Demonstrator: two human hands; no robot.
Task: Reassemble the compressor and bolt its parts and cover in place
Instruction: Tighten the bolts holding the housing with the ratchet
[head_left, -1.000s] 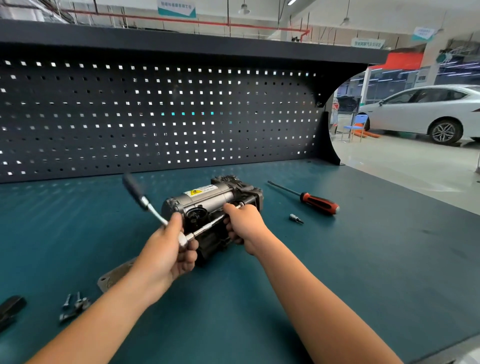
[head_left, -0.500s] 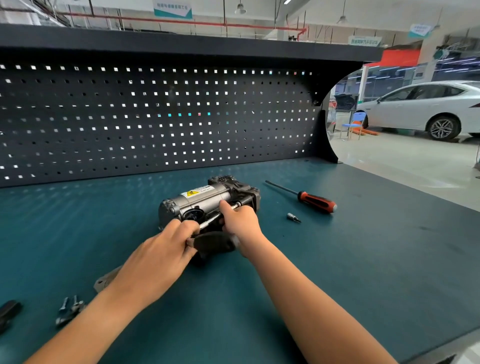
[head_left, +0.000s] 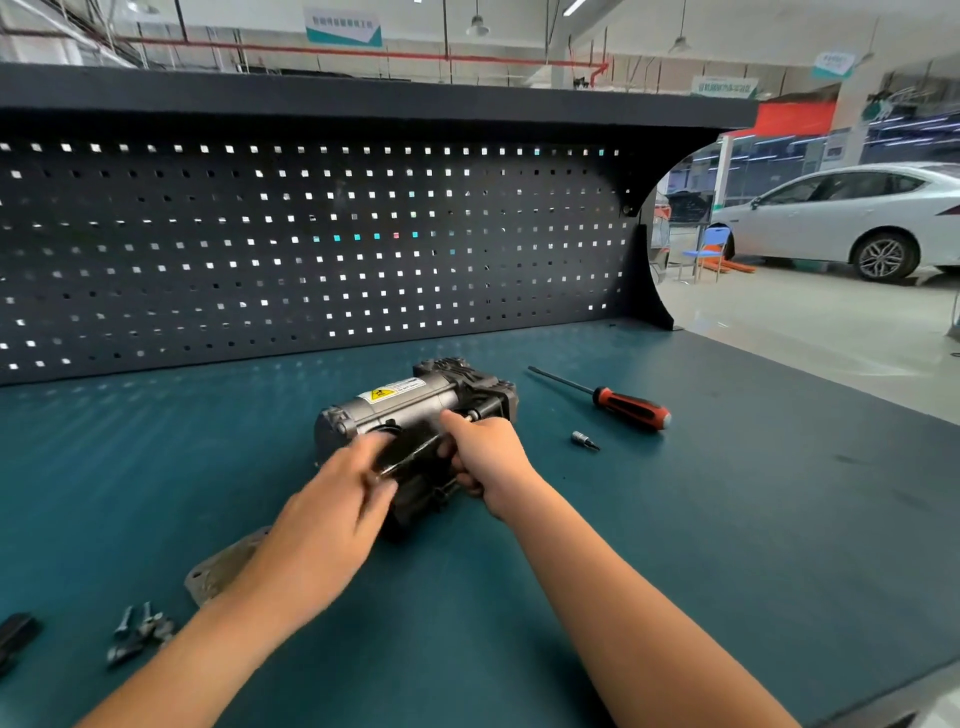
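Note:
The grey compressor, with a yellow warning label on its motor can, lies on the teal bench. My right hand grips its near side and pinches the extension bar of a ratchet wrench where it meets the body. My left hand, blurred by motion, is closed around the wrench's handle end in front of the compressor. A flat grey metal cover plate lies on the bench under my left forearm, partly hidden. Several loose bolts sit at the near left.
A red-handled screwdriver and a small socket bit lie right of the compressor. A black object pokes in at the left edge. A dark pegboard walls off the back of the bench.
The ratchet handle swung from pointing up-left down toward me and across the compressor's front. My left hand followed it; my right hand stayed on the extension bar.

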